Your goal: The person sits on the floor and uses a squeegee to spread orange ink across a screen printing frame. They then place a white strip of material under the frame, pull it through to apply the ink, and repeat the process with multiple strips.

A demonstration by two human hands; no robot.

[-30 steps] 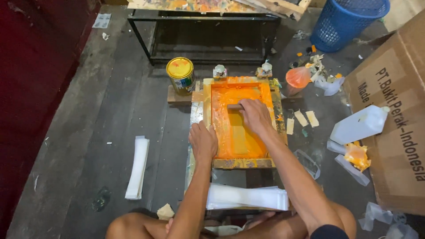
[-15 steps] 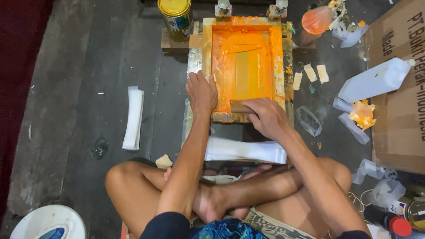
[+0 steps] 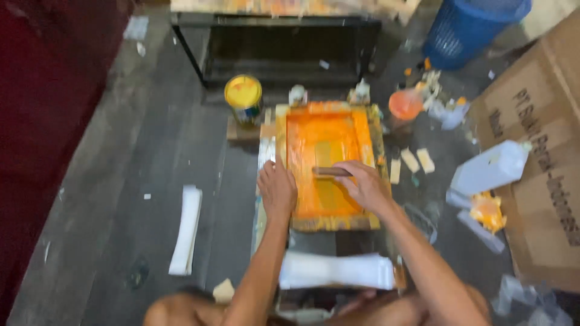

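Looking down from the head camera, a person sits on a dark floor over a wooden printing frame (image 3: pixel 329 166) whose screen is flooded with orange ink. Left hand (image 3: pixel 277 190) lies flat, fingers spread, pressing on the frame's left edge and gripping nothing. Right hand (image 3: pixel 362 184) is closed around the brown handle of a squeegee (image 3: pixel 331 172), which lies across the screen about midway down. Judging by this, the step in hand is a squeegee stroke over the mesh; the next move would call for even pressure and a frame held steady. Behind the frame stand a yellow-lidded tin (image 3: pixel 243 96), just left, and an orange-stained cup (image 3: pixel 405 104), to the right. A blue basket (image 3: pixel 474 27) sits farther back. A white jug (image 3: pixel 490 169) lies near a cardboard box (image 3: pixel 544 157) on the right. White folded sheets (image 3: pixel 335 270) rest between frame and knees; the view is slightly blurred
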